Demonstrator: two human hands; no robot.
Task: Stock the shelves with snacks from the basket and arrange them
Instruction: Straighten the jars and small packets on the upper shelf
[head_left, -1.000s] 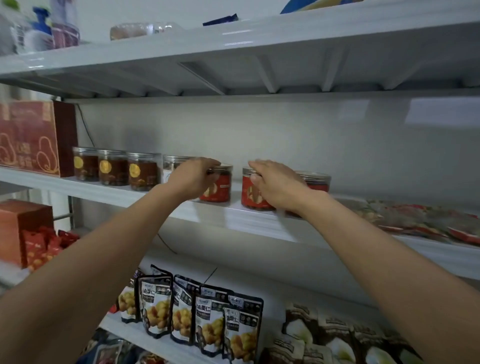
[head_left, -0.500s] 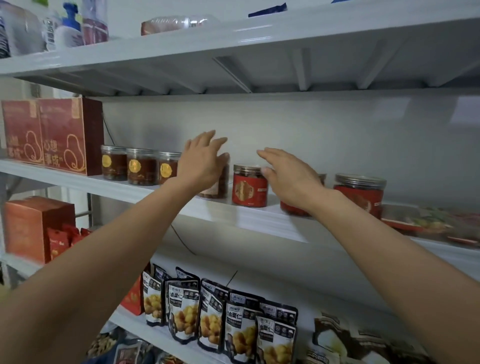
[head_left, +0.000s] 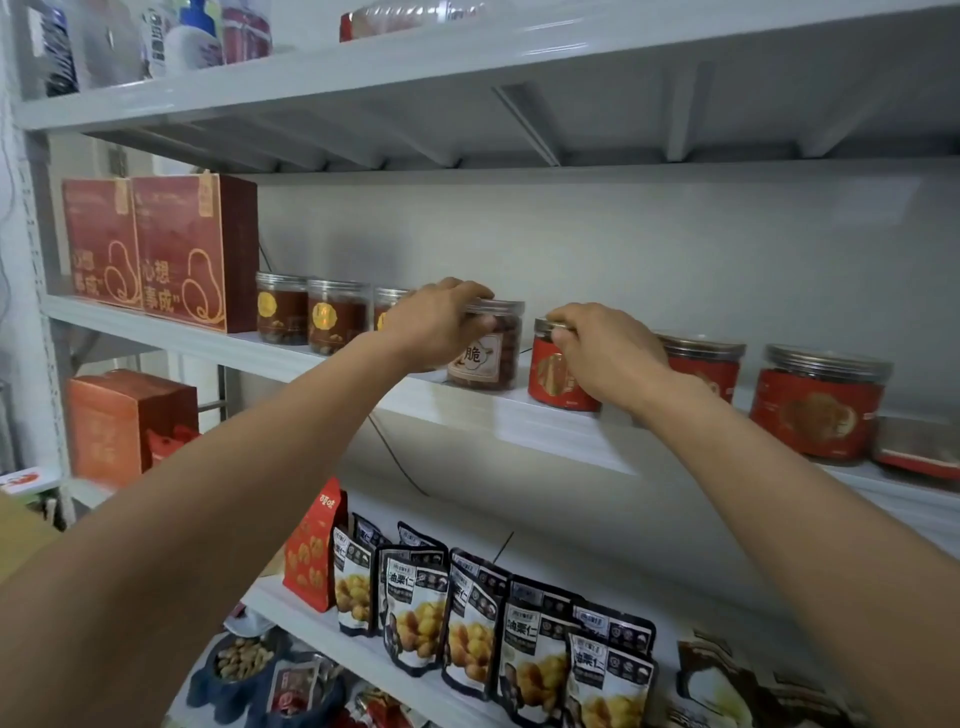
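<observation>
A row of snack jars stands on the middle white shelf. My left hand grips the lid of a clear jar with a beige label. My right hand holds the top of a red-labelled jar just right of it. Two more red jars stand further right, one partly hidden behind my right wrist. Left of my left hand stand brown jars with yellow labels, one mostly hidden by the hand. No basket shows.
Two tall red boxes stand at the shelf's left end. Below, black chestnut pouches line the lower shelf beside a red bag. An orange box sits at left. Bottles stand on the top shelf. Flat red packets lie far right.
Both hands were lifted with fingers spread above the jars half a second ago; now they have come down and closed on two jar tops. The view has shifted left.
</observation>
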